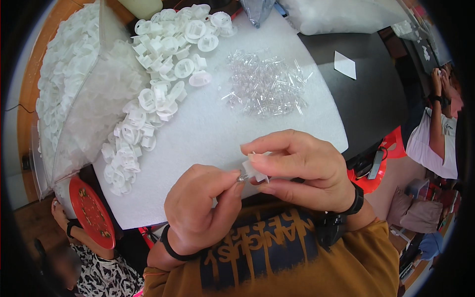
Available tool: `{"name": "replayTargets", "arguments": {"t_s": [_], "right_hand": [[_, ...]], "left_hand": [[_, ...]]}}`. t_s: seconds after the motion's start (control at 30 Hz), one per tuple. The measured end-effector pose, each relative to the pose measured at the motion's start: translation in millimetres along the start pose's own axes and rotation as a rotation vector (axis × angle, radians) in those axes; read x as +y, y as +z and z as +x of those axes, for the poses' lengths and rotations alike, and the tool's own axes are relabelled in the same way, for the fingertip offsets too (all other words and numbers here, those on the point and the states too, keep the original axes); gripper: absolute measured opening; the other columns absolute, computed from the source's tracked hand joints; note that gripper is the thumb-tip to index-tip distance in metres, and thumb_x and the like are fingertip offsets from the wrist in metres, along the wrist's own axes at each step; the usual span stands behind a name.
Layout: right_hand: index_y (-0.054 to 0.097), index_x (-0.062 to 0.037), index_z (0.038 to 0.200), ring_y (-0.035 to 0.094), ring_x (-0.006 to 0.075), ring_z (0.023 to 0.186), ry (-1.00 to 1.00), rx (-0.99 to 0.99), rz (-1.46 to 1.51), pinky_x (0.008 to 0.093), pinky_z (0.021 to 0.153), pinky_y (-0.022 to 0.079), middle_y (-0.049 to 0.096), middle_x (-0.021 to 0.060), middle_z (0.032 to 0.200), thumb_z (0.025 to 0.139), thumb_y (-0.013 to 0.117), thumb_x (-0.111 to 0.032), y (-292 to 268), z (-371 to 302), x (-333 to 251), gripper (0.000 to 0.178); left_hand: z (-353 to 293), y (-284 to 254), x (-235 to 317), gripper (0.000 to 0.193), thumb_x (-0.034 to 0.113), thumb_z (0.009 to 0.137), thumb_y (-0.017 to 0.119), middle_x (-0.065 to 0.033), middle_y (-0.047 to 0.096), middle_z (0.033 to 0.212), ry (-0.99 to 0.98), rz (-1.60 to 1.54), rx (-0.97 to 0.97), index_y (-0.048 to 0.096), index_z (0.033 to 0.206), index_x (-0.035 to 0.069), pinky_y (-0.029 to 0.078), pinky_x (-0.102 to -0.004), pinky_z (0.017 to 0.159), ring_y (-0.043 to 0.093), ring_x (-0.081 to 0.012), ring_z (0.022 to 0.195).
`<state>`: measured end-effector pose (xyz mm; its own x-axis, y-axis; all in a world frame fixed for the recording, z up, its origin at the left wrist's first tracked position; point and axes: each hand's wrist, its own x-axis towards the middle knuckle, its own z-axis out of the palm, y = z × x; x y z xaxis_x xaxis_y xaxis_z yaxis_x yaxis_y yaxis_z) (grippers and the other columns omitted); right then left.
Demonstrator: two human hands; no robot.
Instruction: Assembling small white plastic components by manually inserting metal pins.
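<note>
Between thumb and fingertips, my right hand (pixel 311 171) grips a small white plastic part (pixel 254 170) with flat sides. My left hand (pixel 203 200) pinches a tiny clear piece (pixel 242 177) against the near left side of that part; whether its tip is inside cannot be seen. Both hands are above the near edge of a white foam sheet (pixel 193 133). Farther off on the sheet lies a loose heap of slim clear pieces (pixel 267 84). Along its left side stretches a pile of white plastic parts (pixel 161 49) with round flanges.
A big clear bag (pixel 86 104) full of white parts stands at the left. Another filled bag (pixel 341 15) lies at the back on the dark table (pixel 366 94), near a white paper scrap (pixel 345 65). A red round tray (pixel 91 213) and other people sit at both sides.
</note>
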<state>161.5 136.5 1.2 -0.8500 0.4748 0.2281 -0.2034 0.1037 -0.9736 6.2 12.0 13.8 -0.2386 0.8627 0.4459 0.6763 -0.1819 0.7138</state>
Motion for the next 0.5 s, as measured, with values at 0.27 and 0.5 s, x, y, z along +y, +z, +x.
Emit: {"name": "replayTargets", "arguments": {"t_s": [0.27,0.5], "right_hand": [[0.063,-0.0072,0.114,0.064,0.0164,0.083,-0.073,-0.017,-0.049,0.0253,0.070,0.052,0.057,0.0137,0.111,0.077,0.064,0.008,5,-2,4,0.039],[0.062,-0.0079,0.116,0.061,0.0135,0.077,-0.031,-0.054,-0.090,0.0244,0.065,0.049,0.058,0.0108,0.110,0.076,0.066,0.006,-6,2,5,0.042]], "left_hand": [[-2,-1,1,0.021,-0.009,0.071,0.067,-0.0106,0.057,0.068,0.042,0.044,-0.069,0.058,0.089,-0.002,0.043,-0.0302,0.046,0.056,-0.0235,0.055],[5,2,0,0.024,-0.008,0.069,0.068,-0.0105,0.057,0.069,-0.010,0.077,-0.099,0.058,0.090,0.000,0.042,-0.0308,0.048,0.055,-0.0245,0.057]]}}
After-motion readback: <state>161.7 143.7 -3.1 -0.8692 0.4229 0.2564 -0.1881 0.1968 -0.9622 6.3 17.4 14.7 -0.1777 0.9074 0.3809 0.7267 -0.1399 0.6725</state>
